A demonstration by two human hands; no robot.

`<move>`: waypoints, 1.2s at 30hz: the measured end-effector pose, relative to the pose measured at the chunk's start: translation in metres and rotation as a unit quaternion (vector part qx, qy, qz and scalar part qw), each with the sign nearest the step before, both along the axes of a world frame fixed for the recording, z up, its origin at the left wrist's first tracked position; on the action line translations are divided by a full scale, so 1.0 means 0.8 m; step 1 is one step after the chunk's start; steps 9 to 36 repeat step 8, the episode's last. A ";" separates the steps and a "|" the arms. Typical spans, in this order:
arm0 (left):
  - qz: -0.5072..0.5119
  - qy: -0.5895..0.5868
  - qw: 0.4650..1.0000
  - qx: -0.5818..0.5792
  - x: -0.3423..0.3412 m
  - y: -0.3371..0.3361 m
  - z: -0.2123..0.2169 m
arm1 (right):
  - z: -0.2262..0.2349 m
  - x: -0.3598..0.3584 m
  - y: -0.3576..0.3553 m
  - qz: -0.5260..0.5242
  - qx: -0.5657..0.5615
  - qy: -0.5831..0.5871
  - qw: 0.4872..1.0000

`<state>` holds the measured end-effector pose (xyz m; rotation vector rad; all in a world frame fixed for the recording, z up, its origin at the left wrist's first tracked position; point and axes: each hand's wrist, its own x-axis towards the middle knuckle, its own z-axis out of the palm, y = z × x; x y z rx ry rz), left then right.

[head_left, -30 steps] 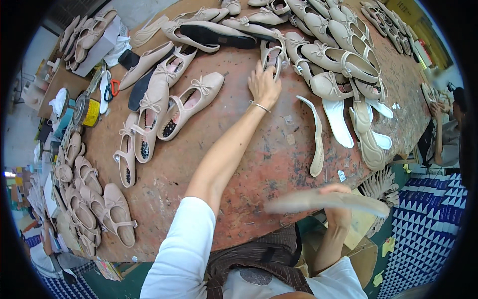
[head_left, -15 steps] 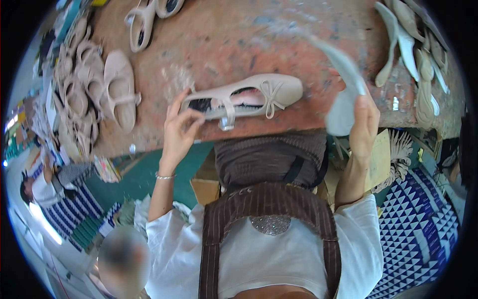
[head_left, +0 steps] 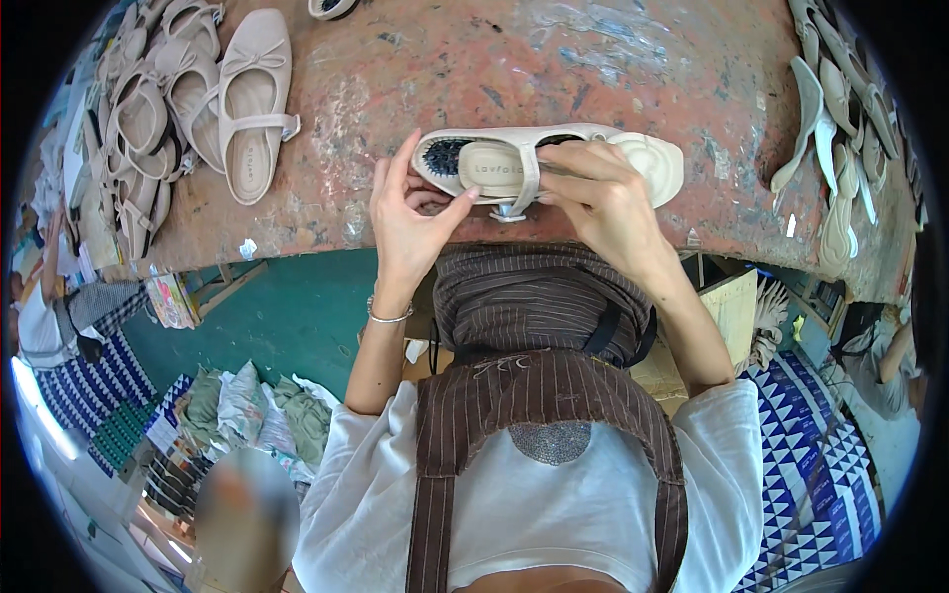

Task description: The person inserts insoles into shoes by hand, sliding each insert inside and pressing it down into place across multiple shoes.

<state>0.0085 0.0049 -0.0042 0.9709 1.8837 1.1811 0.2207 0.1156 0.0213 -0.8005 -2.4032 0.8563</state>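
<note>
A beige strapped shoe (head_left: 530,174) lies sideways on the worktable near its front edge, heel to the left. My left hand (head_left: 413,219) is closed around the heel end, with the thumb on the near rim. A pale insole (head_left: 650,166) runs through the shoe's opening under the strap. Its heel end shows inside the shoe, and its broad front part lies over the toe. My right hand (head_left: 605,198) grips the insole's middle, with fingertips at the strap. A clear buckle piece (head_left: 509,212) hangs at the near side. Dark adhesive-like patches show inside the heel.
Several beige shoes (head_left: 259,109) crowd the worktable (head_left: 395,69) at left. Loose insoles (head_left: 838,212) are heaped at far right. Below the edge are a cardboard box (head_left: 730,311), bundled bags (head_left: 242,405) and patterned sheeting (head_left: 811,474). Other people are partly visible at both sides.
My right hand has brought the insole leftward from beside the shoe into its opening. My left hand has stayed at the heel, with its grip shifted. The whole view has shifted somewhat.
</note>
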 end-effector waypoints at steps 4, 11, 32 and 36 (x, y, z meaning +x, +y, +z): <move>-0.010 -0.011 1.000 -0.005 -0.004 -0.004 -0.005 | -0.008 -0.024 -0.001 -0.014 -0.049 0.001 0.999; -0.030 -0.012 0.999 -0.024 -0.009 -0.003 -0.006 | -0.015 -0.036 -0.004 0.017 -0.096 -0.023 0.995; -0.030 -0.012 0.999 -0.024 -0.009 -0.003 -0.006 | -0.015 -0.036 -0.004 0.017 -0.096 -0.023 0.995; -0.030 -0.012 0.999 -0.024 -0.009 -0.003 -0.006 | -0.015 -0.036 -0.004 0.017 -0.096 -0.023 0.995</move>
